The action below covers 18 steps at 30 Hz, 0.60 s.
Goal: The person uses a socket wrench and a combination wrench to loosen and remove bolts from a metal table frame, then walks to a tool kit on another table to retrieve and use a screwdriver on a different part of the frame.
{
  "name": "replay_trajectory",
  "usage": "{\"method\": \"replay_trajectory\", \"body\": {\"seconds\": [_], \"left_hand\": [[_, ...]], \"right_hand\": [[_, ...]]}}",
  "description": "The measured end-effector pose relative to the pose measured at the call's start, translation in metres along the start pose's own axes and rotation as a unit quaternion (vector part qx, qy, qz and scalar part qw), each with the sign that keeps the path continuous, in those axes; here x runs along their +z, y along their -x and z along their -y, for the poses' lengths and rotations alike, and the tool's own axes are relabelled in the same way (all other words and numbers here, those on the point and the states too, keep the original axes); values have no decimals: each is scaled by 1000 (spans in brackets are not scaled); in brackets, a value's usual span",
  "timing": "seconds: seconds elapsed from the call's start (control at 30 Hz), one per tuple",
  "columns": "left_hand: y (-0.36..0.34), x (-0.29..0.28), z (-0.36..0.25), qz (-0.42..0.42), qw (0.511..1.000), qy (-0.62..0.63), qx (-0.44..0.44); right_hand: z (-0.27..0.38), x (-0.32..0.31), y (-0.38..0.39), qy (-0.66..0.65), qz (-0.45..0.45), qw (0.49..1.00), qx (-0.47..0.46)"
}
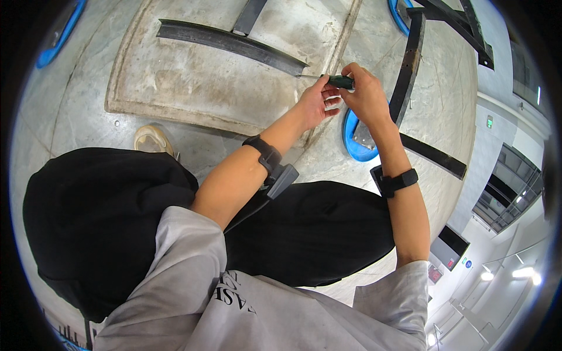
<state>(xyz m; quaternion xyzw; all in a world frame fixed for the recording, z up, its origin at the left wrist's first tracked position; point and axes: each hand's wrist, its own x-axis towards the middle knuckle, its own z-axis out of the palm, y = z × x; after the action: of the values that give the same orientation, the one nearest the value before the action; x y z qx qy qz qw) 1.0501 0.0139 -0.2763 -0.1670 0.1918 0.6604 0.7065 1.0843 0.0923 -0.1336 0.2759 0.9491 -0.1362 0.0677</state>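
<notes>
A screwdriver (341,82) with a dark green handle lies nearly level between my two hands, its thin shaft pointing left. The tip meets the right end of a long black metal bar (228,45). My right hand (367,96) is closed round the rear of the handle. The thumb and forefinger of my left hand (316,105) pinch the front of the handle near the shaft, while its other fingers curl loosely below. What the tip touches is too small to make out.
The bar rests on a worn, pale board (193,82), with a second black bar (250,16) meeting it from behind. To the right stands a black metal frame (408,70). Blue-rimmed round pieces (359,140) lie on the floor. My shoe (153,139) is near the board's front edge.
</notes>
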Motion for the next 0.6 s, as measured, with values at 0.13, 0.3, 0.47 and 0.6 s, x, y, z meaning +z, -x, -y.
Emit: {"method": "replay_trajectory", "body": {"seconds": [0.13, 0.3, 0.47, 0.6], "left_hand": [[0, -1, -4, 19, 1000, 19, -2], [2, 0, -5, 23, 999, 18, -20], [0, 0, -2, -6, 1000, -2, 6], [1, -3, -3, 33, 999, 37, -15]], "right_hand": [[3, 1, -3, 3, 45, 992, 122], [5, 3, -2, 9, 27, 997, 69], [7, 3, 1, -7, -12, 1000, 13], [6, 3, -2, -28, 47, 992, 117]]}}
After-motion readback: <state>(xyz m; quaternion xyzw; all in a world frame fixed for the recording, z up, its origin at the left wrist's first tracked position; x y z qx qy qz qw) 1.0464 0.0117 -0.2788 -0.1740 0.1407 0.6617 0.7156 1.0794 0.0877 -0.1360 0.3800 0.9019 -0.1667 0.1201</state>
